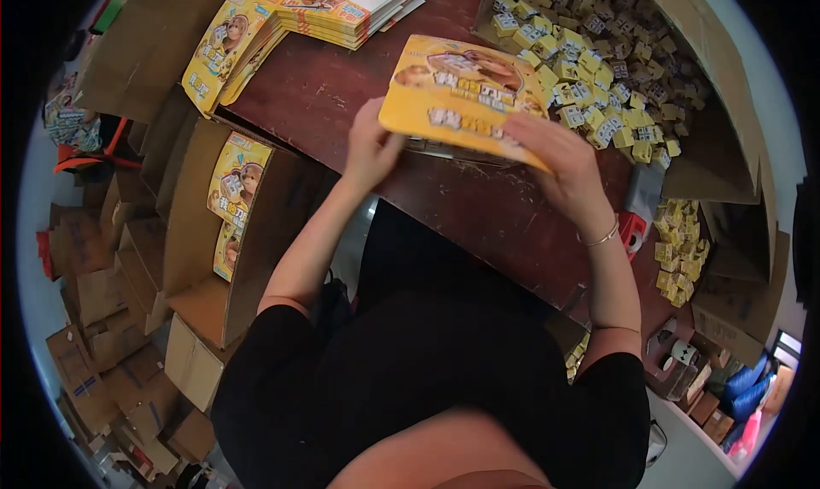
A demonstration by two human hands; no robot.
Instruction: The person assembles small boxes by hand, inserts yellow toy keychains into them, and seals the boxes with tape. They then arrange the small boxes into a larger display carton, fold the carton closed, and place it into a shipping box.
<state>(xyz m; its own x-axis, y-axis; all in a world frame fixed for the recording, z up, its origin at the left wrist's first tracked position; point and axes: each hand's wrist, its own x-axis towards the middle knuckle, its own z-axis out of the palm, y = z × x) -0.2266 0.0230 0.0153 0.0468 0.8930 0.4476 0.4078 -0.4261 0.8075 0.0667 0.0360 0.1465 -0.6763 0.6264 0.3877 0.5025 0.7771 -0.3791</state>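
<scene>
Carton [465,92], yellow, blurred white lettering

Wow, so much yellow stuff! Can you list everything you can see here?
flat box: one, yellow with a picture, held above the table
stacks: two, yellow flat boxes, far side of the table, the left one fanned out
table: one, dark red-brown, middle
small packs: many, yellow and white, piled in the cardboard bin, top right
heap: one, more small yellow packs, right side
open carton: one, brown, left of the table, yellow flat boxes inside
cardboard pieces: many, brown, floor at lower left
bracelet: one, thin, pale, right wrist
left hand: one, grips the flat box's left end
right hand: one, grips its right end
</scene>
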